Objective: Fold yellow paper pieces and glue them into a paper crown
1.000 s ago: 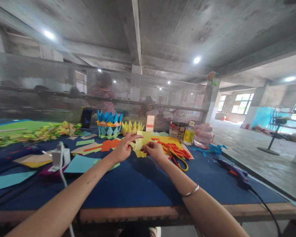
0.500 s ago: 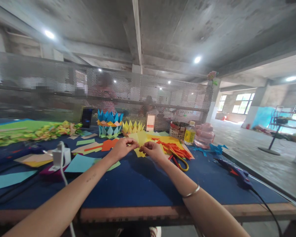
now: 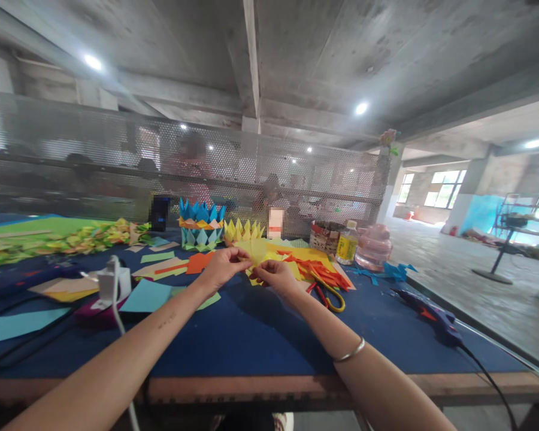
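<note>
Between my hands is a piece of yellow paper [image 3: 254,251], its lower part partly covered by my fingers. My left hand [image 3: 227,266] pinches its left side with thumb and forefinger. On the other side my right hand [image 3: 276,275] is closed with fingertips at the paper's lower right. Just past the paper stand a yellow folded-paper crown [image 3: 244,231] and a taller blue, orange and green one [image 3: 201,224]. Orange paper strips [image 3: 326,272] lie right of my right hand, beside yellow-handled scissors [image 3: 335,297].
A glue gun [image 3: 431,314] with a cord lies at the right table edge. Behind the strips stand a yellow-labelled bottle [image 3: 346,244] and a pink jar [image 3: 372,248]. A white plug [image 3: 114,281], blue paper sheets [image 3: 148,295] and folded paper pieces [image 3: 94,239] occupy the left.
The yellow paper's upright part sits slightly lower and tilts differently. Both hands keep nearly the same place, and the view has shifted a little.
</note>
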The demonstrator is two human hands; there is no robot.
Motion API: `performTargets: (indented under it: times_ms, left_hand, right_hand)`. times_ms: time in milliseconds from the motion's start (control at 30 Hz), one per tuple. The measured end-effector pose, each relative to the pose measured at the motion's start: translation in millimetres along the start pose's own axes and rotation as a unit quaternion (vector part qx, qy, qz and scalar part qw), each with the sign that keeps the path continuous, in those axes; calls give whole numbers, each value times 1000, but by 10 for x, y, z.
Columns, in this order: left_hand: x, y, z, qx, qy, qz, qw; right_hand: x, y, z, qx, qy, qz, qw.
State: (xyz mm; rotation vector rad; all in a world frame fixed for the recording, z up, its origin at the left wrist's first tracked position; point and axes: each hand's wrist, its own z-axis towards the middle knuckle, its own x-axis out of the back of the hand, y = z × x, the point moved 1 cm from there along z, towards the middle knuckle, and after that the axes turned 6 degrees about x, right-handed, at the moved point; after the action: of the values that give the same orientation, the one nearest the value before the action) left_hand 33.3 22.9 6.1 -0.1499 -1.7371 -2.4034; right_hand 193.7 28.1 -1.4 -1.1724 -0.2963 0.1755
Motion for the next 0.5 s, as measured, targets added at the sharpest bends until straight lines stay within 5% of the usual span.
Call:
performTargets:
  times_ms: [500]
  left_hand:
    - [-5,23,-4,-4,20,-5,1000]
  right_hand:
    - [2,59,35,9,-26,-76,997]
